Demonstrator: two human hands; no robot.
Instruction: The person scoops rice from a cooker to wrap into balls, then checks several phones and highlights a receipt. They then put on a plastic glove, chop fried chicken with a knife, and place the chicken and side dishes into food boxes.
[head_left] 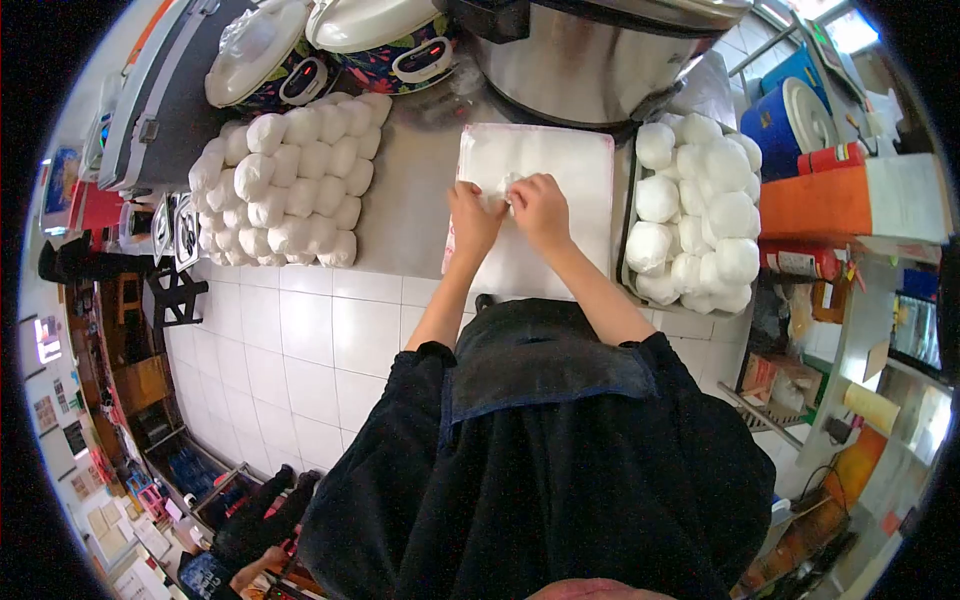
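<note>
A stack of white paper sheets (pixel 560 160) with reddish marks along its edges lies on the metal table in front of me. Over its middle, my left hand (pixel 477 215) and my right hand (pixel 538 205) are close together, fingers pinched on a small crumpled white wrapping (pixel 511 184). What the wrapping contains is hidden. To the left rises a pile of round white wrapped bundles (pixel 290 185). On the right, more white wrapped bundles (pixel 700 210) are heaped in a dark tray (pixel 628 262).
A large steel pot (pixel 590 65) stands behind the paper. Two patterned cookers (pixel 385 45) are at the back left, beside a dark case (pixel 165 100). An orange box (pixel 810 207) and a blue drum (pixel 775 125) are at the right. Another person (pixel 250 525) is at the lower left.
</note>
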